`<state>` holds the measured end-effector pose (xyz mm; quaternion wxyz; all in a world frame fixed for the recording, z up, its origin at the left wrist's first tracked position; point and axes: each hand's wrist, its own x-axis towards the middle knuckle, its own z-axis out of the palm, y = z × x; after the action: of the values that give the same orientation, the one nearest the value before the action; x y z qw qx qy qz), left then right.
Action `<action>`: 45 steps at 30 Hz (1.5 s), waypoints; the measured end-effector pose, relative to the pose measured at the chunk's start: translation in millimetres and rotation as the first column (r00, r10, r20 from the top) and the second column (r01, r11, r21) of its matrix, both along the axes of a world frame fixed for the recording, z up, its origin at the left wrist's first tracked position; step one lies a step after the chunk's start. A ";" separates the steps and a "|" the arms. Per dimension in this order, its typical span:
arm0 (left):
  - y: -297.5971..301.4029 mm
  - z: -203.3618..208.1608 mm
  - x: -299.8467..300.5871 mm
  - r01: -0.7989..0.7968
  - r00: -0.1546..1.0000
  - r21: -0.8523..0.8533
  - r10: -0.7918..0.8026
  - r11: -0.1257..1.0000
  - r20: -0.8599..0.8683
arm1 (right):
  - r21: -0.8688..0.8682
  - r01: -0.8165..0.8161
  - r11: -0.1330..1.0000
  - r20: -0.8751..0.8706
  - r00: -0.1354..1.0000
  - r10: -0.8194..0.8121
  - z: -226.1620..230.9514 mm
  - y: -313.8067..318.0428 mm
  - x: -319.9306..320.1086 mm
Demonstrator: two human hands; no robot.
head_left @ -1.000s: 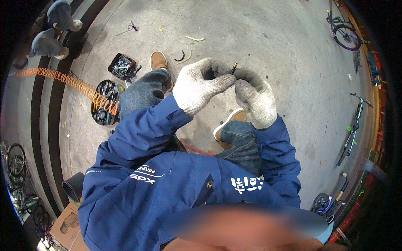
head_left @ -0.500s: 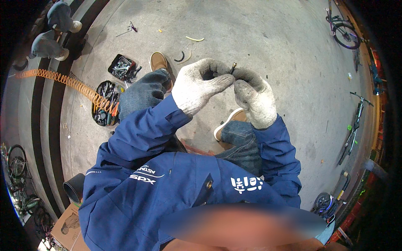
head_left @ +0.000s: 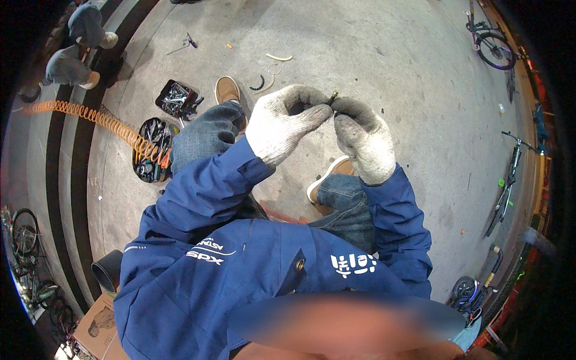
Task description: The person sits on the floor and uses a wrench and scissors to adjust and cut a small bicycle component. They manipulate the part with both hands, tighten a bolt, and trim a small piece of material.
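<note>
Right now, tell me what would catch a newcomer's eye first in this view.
The two gloved hands at the centre: the left hand and right hand meet fingertip to fingertip, pinching a small dark part between them over the concrete floor. Next, the orange coiled hose running in from the left, ending by a round black tub of tools. Bicycles stand along the right edge.

Grubby knitted cloth gloves (head_left: 288, 123) pinch a small brassy metal part (head_left: 333, 96) above rough matt concrete floor (head_left: 384, 48)
</note>
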<state>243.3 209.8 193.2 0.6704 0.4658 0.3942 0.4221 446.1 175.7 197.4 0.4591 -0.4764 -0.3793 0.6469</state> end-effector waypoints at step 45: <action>36.5 -5.3 -83.4 -0.369 0.886 0.059 0.332 0.927 0.323 | -0.119 0.230 0.966 0.642 0.760 -0.102 -67.8 29.2 185.0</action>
<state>159.9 246.3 187.8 0.6071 0.3543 0.3369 0.6264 631.1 204.9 129.6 0.3133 -0.7389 -0.4032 0.4397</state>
